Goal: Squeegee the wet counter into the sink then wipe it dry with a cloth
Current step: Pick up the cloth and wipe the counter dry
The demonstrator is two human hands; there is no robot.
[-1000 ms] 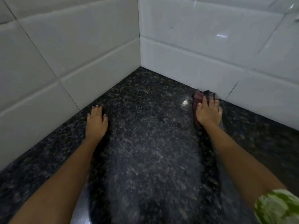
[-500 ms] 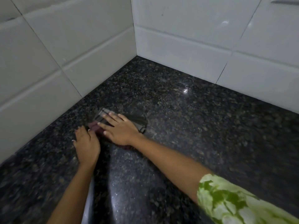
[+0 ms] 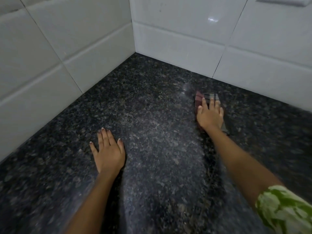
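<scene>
A dark speckled granite counter [image 3: 152,125] fills the lower view and runs into a tiled corner. My right hand [image 3: 210,115] lies flat with straight fingers on a folded maroon and grey checked cloth [image 3: 205,97], pressing it on the counter at the right, a short way from the back wall. Most of the cloth is hidden under the hand. My left hand [image 3: 108,152] rests palm down with spread fingers on the bare counter at the left centre. Neither a squeegee nor a sink is in view.
White tiled walls [image 3: 185,34] meet in a corner at the back centre and bound the counter on the left and at the back. A white fitting [image 3: 280,2] shows at the top right edge. A green patterned sleeve [image 3: 285,210] covers my right upper arm.
My right hand has swept the cloth from beside my left hand across the counter to the right, near the back wall. My left hand stays flat on the counter.
</scene>
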